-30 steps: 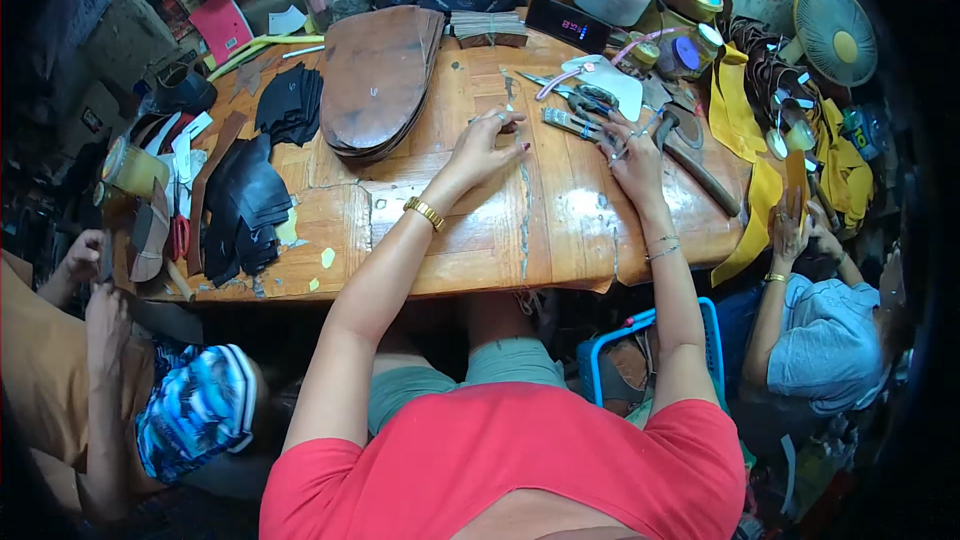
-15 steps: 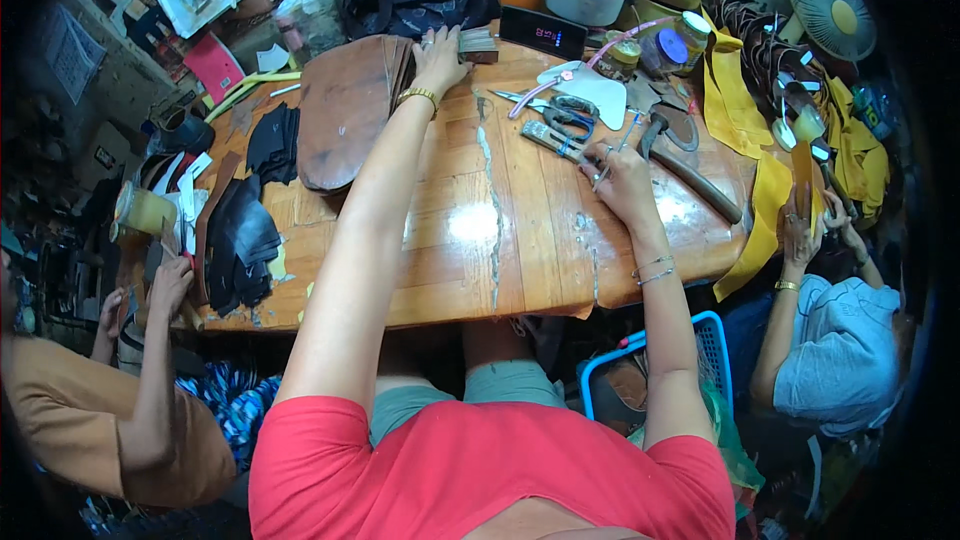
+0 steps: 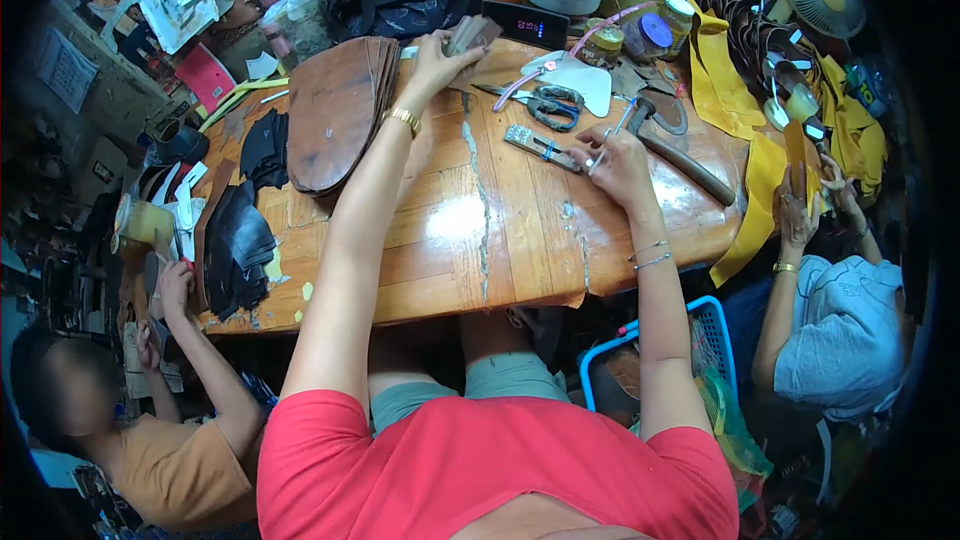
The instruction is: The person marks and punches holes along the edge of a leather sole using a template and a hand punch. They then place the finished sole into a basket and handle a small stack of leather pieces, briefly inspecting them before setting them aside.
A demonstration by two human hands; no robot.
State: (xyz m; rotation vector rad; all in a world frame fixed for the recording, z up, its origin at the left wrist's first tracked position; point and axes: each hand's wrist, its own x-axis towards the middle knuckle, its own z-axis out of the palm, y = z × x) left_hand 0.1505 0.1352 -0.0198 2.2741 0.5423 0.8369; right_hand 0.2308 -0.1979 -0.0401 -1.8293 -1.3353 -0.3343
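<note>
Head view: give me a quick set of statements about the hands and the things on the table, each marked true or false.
1. The left hand holds a small layered stack. True.
2. The right hand is on the brown rounded pieces. False: it is just left of the hammer.
3. The scissors lie left of the hammer. True.
4. The scissors' blades point right. False: they point left.
5. The yellow strips lie right of the black pieces. True.

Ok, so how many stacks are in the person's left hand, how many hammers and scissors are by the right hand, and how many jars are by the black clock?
Stack in the left hand: 1
Hammer by the right hand: 1
Scissors: 1 pair
Jars: 3
Total: 6
</note>
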